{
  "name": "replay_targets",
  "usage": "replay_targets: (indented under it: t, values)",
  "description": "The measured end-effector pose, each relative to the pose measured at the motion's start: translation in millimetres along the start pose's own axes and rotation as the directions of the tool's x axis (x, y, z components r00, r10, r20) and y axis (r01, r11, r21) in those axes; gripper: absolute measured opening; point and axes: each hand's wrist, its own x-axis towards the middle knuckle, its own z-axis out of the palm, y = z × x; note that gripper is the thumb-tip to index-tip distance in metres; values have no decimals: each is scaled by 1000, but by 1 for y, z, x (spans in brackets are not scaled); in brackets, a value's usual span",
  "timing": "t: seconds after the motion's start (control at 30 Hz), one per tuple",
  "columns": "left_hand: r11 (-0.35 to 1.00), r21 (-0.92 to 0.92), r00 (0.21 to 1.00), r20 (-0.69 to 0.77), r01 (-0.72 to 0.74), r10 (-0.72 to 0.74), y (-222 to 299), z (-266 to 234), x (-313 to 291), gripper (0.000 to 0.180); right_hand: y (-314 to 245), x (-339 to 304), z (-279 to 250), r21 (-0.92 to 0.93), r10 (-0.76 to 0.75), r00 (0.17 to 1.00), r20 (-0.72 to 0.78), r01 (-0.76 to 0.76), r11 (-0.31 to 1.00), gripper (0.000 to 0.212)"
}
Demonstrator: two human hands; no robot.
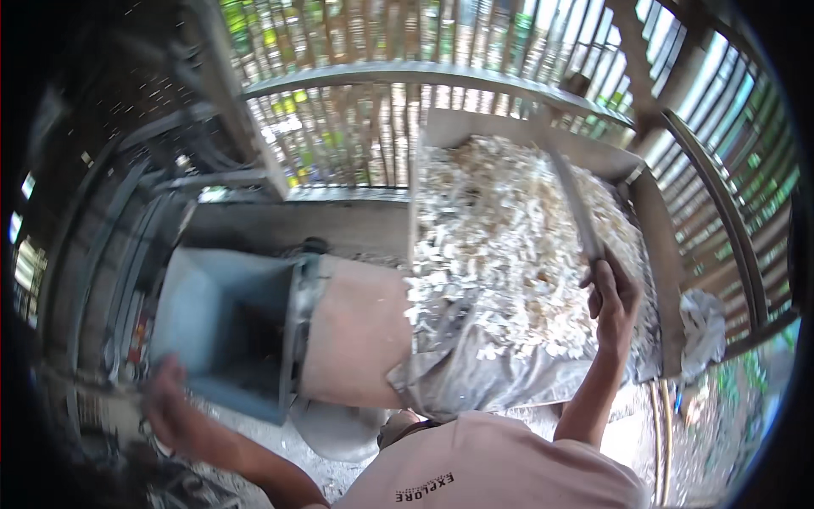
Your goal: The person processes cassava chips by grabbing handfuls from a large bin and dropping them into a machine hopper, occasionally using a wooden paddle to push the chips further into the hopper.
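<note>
My right hand [615,293] grips one end of a long, narrow, pale stick [573,195]. The stick points up and away over a heap of off-white chips [509,246], its far end blurred. These chips fill a wooden-sided bin [666,263], and a grey plastic sheet [449,369] lies along the bin's near side. At the left, my left hand [170,407] is beside the near left corner of a blue-grey hopper [182,310]. Motion smears its fingers, so I cannot tell whether it holds anything. The hopper's inside is dark.
A flat reddish-brown board [360,331] lies between the hopper and the bin. Slatted walls with a wooden rail [441,75] stand behind and to the right. A wooden post [237,102] rises behind the hopper. A white plastic bag [702,327] hangs outside the bin's right side.
</note>
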Motion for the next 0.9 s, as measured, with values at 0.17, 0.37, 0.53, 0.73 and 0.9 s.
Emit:
replay_targets:
  t: [0.17, 0.37, 0.53, 0.73, 0.9]
  values:
    - [703, -617, 833, 550, 355, 62, 102, 82, -113, 17, 193, -10, -173, -418, -144, 667, -731, -270, 867, 40]
    - [811, -461, 246, 886, 361, 394, 151, 191, -299, 73, 279, -44, -216, -562, -123, 568, -814, -716, 414, 44]
    - [864, -502, 187, 853, 42, 487, 182, 209, -371, 127, 267, -53, -180, -795, -184, 906, -380, -219, 565, 63]
    - [897, -410, 329, 834, -166, 442, 211, 244, -398, 142, 285, -2, -142, -721, 44, 948, -316, -269, 638, 112]
    - [916, -401, 407, 833, -21, 375, 233, 265, -399, 141, 296, 35, -112, -627, 95, 969, -228, -221, 747, 123]
